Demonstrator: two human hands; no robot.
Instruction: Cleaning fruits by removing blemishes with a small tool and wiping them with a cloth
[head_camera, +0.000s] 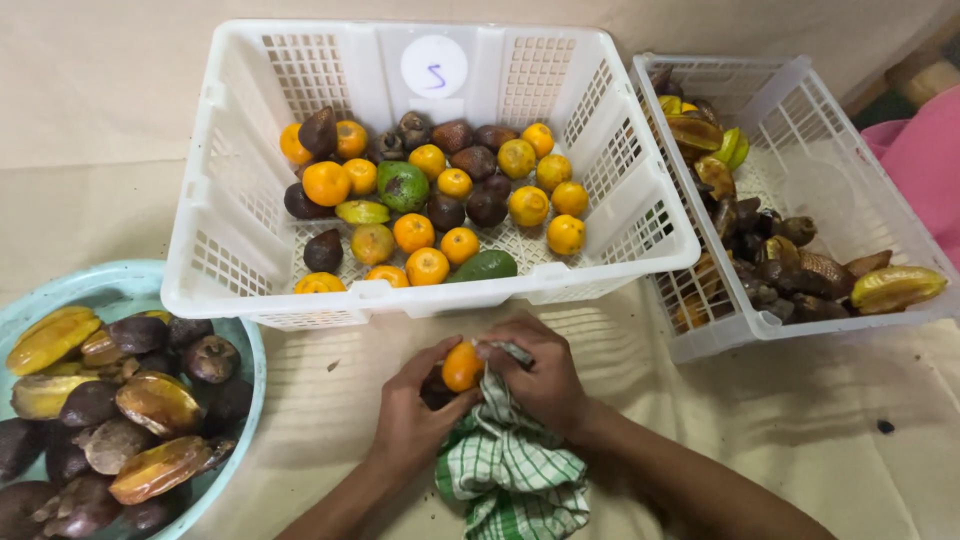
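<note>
A cream cloth-covered tabletop (820, 440) carries everything. At its far middle stands a large white slotted crate (240, 250) holding small orange fruits, dark brown fruits and a few green ones. To the right, just beside it, a second white crate (850, 170) holds dark brown fruits and yellow-green star fruits. At the near left, a pale blue basin (120, 285) is filled with dark fruits and browned star fruits.

Both forearms come up from the lower edge and meet in front of the large crate. The left hand (405, 415) is palm inward, its fingers curled around the lower left of a small orange fruit (462, 366), clamped on it together with a dark thing beneath that cannot be made out. The right hand (545, 375) is knuckles up, its fingers closed on a green-and-white checked cloth (510, 470) and pressing a fold of it against the fruit's right side. The fruit sits between the two hands, its top showing; the rest of the cloth hangs down between the wrists.
</note>
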